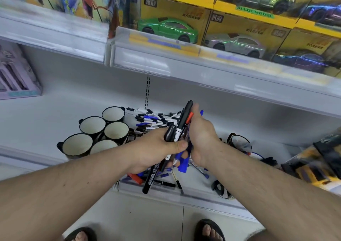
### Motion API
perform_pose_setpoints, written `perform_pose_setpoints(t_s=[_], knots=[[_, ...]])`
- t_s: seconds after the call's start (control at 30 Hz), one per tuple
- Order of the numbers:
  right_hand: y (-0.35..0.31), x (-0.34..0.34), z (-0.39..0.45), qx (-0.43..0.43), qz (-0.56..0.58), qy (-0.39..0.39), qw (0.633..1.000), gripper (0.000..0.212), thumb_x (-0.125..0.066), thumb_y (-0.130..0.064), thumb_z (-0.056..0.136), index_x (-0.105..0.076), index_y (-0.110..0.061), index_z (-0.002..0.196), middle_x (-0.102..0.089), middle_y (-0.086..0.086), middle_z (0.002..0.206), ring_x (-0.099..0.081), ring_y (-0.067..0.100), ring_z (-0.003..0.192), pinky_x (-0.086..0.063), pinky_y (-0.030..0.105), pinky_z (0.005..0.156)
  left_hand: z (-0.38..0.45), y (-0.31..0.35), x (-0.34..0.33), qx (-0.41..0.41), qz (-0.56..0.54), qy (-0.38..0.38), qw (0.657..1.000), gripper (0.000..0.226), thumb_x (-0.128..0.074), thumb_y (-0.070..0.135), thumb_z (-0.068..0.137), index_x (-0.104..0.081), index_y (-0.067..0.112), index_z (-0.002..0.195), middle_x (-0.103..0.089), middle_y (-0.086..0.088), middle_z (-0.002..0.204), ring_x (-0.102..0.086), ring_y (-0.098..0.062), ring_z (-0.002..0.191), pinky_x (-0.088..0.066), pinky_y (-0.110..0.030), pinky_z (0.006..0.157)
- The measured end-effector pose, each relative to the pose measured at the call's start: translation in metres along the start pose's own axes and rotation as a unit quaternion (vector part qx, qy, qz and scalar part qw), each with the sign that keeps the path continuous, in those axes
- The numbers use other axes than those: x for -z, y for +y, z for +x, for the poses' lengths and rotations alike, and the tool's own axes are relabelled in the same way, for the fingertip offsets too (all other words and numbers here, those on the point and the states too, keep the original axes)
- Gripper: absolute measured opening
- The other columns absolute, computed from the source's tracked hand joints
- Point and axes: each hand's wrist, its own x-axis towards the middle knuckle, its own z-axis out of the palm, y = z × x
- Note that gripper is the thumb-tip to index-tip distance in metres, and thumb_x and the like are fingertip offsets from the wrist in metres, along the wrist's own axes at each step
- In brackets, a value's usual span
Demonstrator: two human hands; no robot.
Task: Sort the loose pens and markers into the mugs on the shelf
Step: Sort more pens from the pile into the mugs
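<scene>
**A full fistful of markers, mugs waiting on the left**

Head view: both hands meet over the shelf (pixel 55 100). The left hand (pixel 156 148) has its fingers and thumb curled tight round a bundle of markers (pixel 177 130), black ones sticking up and down. The right hand (pixel 201 139) cups the bundle's right side, fingers wrapped about the blue pens. The loose pile (pixel 155 119) lies just beyond the hands, more pens scattered near the shelf's front edge. Five empty mugs (pixel 96 128) stand clustered to the left. My advice: square the bundle, pull one colour out with the right hand, and keep the left grip firm so the long black marker doesn't slide out.
</scene>
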Motion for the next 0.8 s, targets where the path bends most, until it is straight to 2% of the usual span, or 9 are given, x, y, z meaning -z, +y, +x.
perform_pose_setpoints(t_s=[0.07, 0.13, 0.23, 0.3, 0.37, 0.47, 0.63, 0.7, 0.8], knots=[[-0.007, 0.006, 0.001, -0.018, 0.045, -0.048, 0.998, 0.071, -0.036, -0.079, 0.086, -0.060, -0.012, 0.094, -0.065, 0.011, 0.070, -0.061, 0.025, 0.054, -0.051, 0.031, 0.052, 0.002, 0.001, 0.004, 0.006, -0.031, 0.029, 0.999, 0.014, -0.058, 0.011, 0.096, -0.061, 0.013, 0.083, -0.062, -0.003, 0.068, -0.054, -0.014, 0.052, -0.044, -0.023, 0.051], [-0.013, 0.018, 0.006, -0.028, 0.058, -0.039, 0.997, 0.076, -0.044, -0.078, 0.081, -0.062, -0.009, 0.106, -0.066, 0.010, 0.083, -0.062, 0.025, 0.071, -0.051, 0.033, 0.070, 0.004, 0.002, 0.011, 0.025, -0.079, 0.053, 0.995, 0.008, -0.060, 0.012, 0.094, -0.068, 0.012, 0.094, -0.062, -0.003, 0.067, -0.054, -0.013, 0.051, -0.044, -0.023, 0.049], [-0.022, 0.035, 0.007, 0.046, 0.010, -0.002, 0.999, 0.031, -0.059, -0.041, 0.089, -0.058, -0.009, 0.092, -0.041, 0.001, 0.062, -0.038, 0.015, 0.053, -0.035, 0.026, 0.049, 0.004, 0.002, 0.021, 0.055, -0.135, 0.046, 0.988, 0.017, -0.060, 0.013, 0.093, -0.070, 0.010, 0.107, -0.061, -0.002, 0.067, -0.053, -0.013, 0.051, -0.044, -0.024, 0.050], [-0.026, 0.041, 0.001, 0.110, -0.020, -0.020, 0.994, 0.014, -0.064, -0.023, 0.089, -0.057, -0.011, 0.090, -0.042, 0.003, 0.059, -0.034, 0.014, 0.046, -0.029, 0.024, 0.040, 0.001, 0.002, 0.021, 0.053, -0.132, 0.013, 0.990, 0.015, -0.059, 0.013, 0.093, -0.072, 0.012, 0.101, -0.060, -0.002, 0.065, -0.051, -0.014, 0.050, -0.044, -0.024, 0.052], [-0.025, 0.042, -0.002, 0.142, -0.048, -0.053, 0.987, 0.014, -0.066, -0.023, 0.090, -0.059, -0.011, 0.090, -0.047, 0.003, 0.060, -0.035, 0.015, 0.045, -0.028, 0.024, 0.039, -0.001, 0.002, 0.019, 0.054, -0.127, -0.026, 0.990, 0.014, -0.060, 0.014, 0.090, -0.074, 0.015, 0.091, -0.059, -0.003, 0.064, -0.050, -0.015, 0.050, -0.043, -0.024, 0.053], [-0.020, 0.042, -0.006, 0.185, -0.122, -0.064, 0.973, 0.017, -0.064, -0.025, 0.093, -0.060, -0.011, 0.085, -0.044, 0.003, 0.056, -0.035, 0.016, 0.045, -0.031, 0.025, 0.040, 0.000, 0.001, 0.015, 0.088, -0.140, -0.058, 0.985, 0.022, -0.066, 0.020, 0.077, -0.073, 0.013, 0.096, -0.060, -0.004, 0.068, -0.051, -0.015, 0.051, -0.045, -0.022, 0.050], [-0.020, 0.059, -0.005, 0.217, -0.224, -0.018, 0.950, 0.018, -0.065, -0.027, 0.093, -0.063, -0.010, 0.086, -0.050, 0.006, 0.053, -0.045, 0.012, 0.040, -0.038, 0.023, 0.044, 0.009, -0.004, 0.007, 0.122, -0.117, -0.012, 0.986, 0.013, -0.072, 0.029, 0.065, -0.077, 0.016, 0.065, -0.067, -0.003, 0.070, -0.054, -0.012, 0.053, -0.045, -0.020, 0.049], [-0.020, 0.073, -0.005, 0.212, -0.232, 0.002, 0.949, 0.018, -0.066, -0.026, 0.092, -0.062, -0.012, 0.082, -0.049, 0.005, 0.053, -0.045, 0.013, 0.040, -0.037, 0.024, 0.043, 0.015, -0.004, -0.001, 0.108, -0.103, -0.002, 0.989, 0.015, -0.074, 0.028, 0.066, -0.074, 0.014, 0.068, -0.067, -0.004, 0.070, -0.051, -0.013, 0.050, -0.044, -0.022, 0.050], [-0.019, 0.102, -0.008, 0.205, -0.202, 0.030, 0.957, 0.014, -0.067, -0.013, 0.089, -0.061, -0.008, 0.078, -0.048, 0.007, 0.050, -0.044, 0.014, 0.039, -0.036, 0.025, 0.042, 0.027, -0.002, -0.019, 0.103, -0.084, -0.008, 0.991, 0.011, -0.073, 0.023, 0.079, -0.072, 0.012, 0.078, -0.069, -0.003, 0.074, -0.051, -0.012, 0.050, -0.040, -0.026, 0.056]])
